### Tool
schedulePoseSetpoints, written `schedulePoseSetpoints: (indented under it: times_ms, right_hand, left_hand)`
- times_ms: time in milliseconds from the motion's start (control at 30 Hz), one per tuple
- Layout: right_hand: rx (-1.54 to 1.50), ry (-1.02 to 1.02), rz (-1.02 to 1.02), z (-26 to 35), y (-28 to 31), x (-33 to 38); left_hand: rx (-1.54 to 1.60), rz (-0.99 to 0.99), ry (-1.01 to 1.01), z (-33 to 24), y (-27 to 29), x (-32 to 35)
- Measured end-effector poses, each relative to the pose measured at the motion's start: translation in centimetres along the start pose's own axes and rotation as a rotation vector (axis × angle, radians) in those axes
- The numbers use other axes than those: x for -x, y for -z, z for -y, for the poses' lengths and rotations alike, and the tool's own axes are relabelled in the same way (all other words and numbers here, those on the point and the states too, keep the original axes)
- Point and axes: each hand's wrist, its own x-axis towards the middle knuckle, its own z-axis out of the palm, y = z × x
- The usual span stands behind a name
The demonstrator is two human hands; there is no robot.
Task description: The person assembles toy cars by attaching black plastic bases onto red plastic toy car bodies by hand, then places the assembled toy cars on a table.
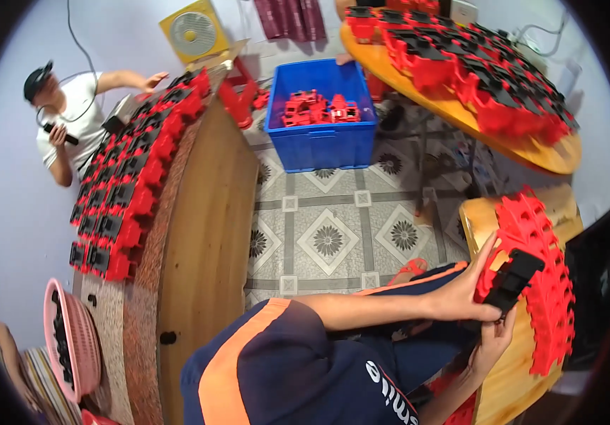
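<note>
On the right side, my left hand (464, 292) is closed round a red plastic part with a black piece (514, 280) fitted on it. My right hand (493, 343) grips the lower end of the same part, with its fingers near the black piece. Just beyond both hands, rows of red plastic parts (549, 304) stand on a small wooden table (507, 382). These parts show no black pieces on most of their tops. Some fingers of both hands are hidden behind the held part.
A blue crate (319, 149) with red parts stands on the tiled floor (326, 241). Rows of red-and-black parts cover a long left counter (177, 191) and a round-edged table (553, 159). A pink basket (85, 347) holds black pieces. A person (82, 113) stands behind the counter.
</note>
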Motion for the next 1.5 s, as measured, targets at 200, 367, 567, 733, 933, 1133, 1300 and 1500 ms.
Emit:
schedulePoseSetpoints:
  times_ms: [200,367,567,733,933,1133,1300,1500]
  right_hand:
    - [-0.126,-0.024,0.141,-0.9,-4.5,-0.3]
    - [-0.042,0.068,0.271,2.0,-7.4,-2.2]
    - [0.041,0.197,0.309,4.3,-7.6,-5.6]
    - [0.240,0.029,0.088,2.7,-3.8,-4.5]
    - [0.291,-0.179,0.051,5.0,-2.2,-5.4]
    - [0.773,0.473,0.363,15.4,-10.0,-17.8]
    - [1.000,0.759,0.472,20.5,-17.0,-34.4]
    - [1.242,0.519,0.342,23.8,-23.6,-51.3]
  left_hand:
    - [-0.120,-0.079,0.084,-1.1,2.8,2.2]
    - [-0.057,-0.082,0.004,-2.6,5.6,2.3]
    - [-0.222,-0.761,-0.449,-5.3,13.3,-4.4]
    - [-0.051,-0.915,-0.562,-14.6,30.9,-13.6]
    - [0.034,-0.984,-0.053,-16.1,55.5,-21.3]
    - [0.183,-0.831,0.299,-15.4,59.6,-22.4]
    - [0.236,-0.682,0.361,-12.2,54.4,-25.9]
    - [-0.042,-0.687,0.542,-14.0,57.5,-25.4]
